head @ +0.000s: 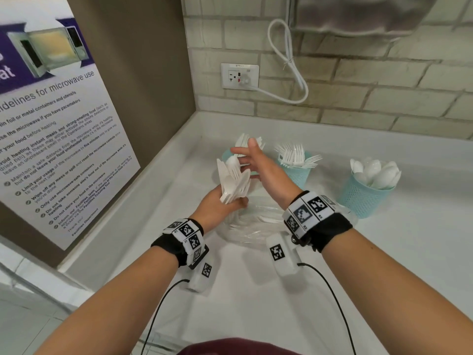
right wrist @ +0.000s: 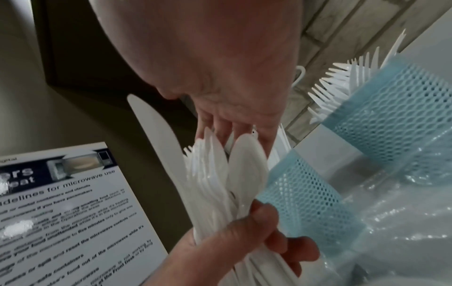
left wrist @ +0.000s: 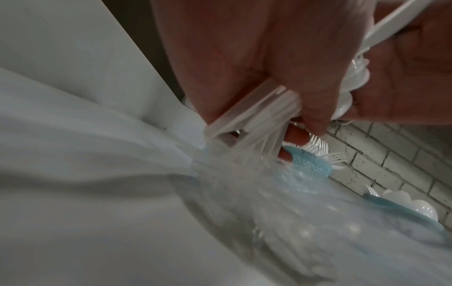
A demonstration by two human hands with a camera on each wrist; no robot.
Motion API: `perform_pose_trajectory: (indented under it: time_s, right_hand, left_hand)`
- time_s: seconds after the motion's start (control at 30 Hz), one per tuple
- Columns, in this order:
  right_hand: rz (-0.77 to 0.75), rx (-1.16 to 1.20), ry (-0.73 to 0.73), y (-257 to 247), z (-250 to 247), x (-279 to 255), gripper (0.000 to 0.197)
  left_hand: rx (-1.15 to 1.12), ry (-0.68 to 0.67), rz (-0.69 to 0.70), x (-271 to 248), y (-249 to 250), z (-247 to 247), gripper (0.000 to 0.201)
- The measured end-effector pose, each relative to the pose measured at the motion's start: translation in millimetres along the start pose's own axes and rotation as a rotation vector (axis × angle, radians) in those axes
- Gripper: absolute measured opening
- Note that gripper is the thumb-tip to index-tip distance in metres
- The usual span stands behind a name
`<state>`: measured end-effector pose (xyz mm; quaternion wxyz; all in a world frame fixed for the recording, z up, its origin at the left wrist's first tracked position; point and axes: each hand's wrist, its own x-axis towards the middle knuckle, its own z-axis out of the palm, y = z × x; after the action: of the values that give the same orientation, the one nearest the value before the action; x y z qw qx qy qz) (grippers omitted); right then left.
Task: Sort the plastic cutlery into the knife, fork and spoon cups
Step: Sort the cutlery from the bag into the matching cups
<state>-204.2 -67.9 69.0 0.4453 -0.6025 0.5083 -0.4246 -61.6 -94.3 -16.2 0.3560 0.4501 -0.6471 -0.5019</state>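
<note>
Left hand point(head: 217, 204) grips my mixed cutlery bundle point(head: 234, 179); my right hand point(head: 258, 165) spreads open beside it. Behind stand the knife cup point(head: 226, 156), fork cup point(head: 297, 172) and spoon cup point(head: 364, 198), each filled with its own kind.
</note>
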Motion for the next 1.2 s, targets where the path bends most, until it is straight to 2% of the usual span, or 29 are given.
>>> perform_pose_trajectory:
  time_s: [0.13,0.23,0.3,0.4,0.5,0.6,0.67,0.73,0.8,0.9,1.0,1.07,1.2]
  right_hand:
    - [-0.164,0.028,0.14,1.6,-2.0,-3.0,0.034]
    - [-0.258,-0.024,0.249,5.1,-0.3,-1.3,0.011]
    - [-0.276,-0.031,0.25,6.4,-0.4,0.8,0.004]
    - [-0.302,-0.121,0.258,8.1,-2.1,1.7,0.015]
    - [-0.306,-0.175,0.301,-2.5,-4.7,2.6,0.013]
    - [-0.389,-0.018,0.393,-29.8,-17.4,5.0,0.002]
    - [-0.49,0.098,0.46,-48.3,-28.6,7.8,0.006]
    - [-0.537,0.074,0.532,-56.9,-36.1,15.2,0.013]
    - [-0.479,-0.004,0.576,-51.8,-36.3,27.3,0.014]
    - [-0.263,-0.129,0.559,-20.9,-28.4,47.2,0.003]
    - [-0.087,-0.296,0.524,9.7,-22.1,55.2,0.02]
    - [-0.095,-0.363,0.552,13.4,-18.0,52.9,0.027]
    - [-0.308,-0.301,0.541,-8.4,-6.0,39.2,0.013]
  left_hand:
    - [-0.188,0.098,0.034,5.6,15.8,-0.1,0.031]
    - [-0.175,0.101,0.071,9.3,24.7,-0.3,0.026]
    - [-0.181,0.102,0.065,12.3,25.3,1.2,0.03]
    - [-0.164,0.113,0.065,13.4,25.1,4.5,0.033]
    - [-0.108,0.118,0.059,11.1,17.3,5.1,0.029]
    - [-0.102,0.141,0.034,8.3,4.5,3.3,0.028]
    - [-0.134,0.148,0.025,7.4,-0.5,2.3,0.031]
    - [-0.168,0.121,0.021,7.0,-2.7,2.3,0.033]
    - [-0.185,0.091,0.014,6.8,-4.4,2.1,0.032]
    - [-0.17,0.086,0.0,7.0,-6.1,1.9,0.032]
    - [-0.173,0.107,0.027,8.8,-4.1,3.3,0.032]
    - [-0.163,0.131,0.064,9.8,-0.4,4.3,0.031]
    - [-0.045,0.186,0.136,13.6,8.3,5.2,0.028]
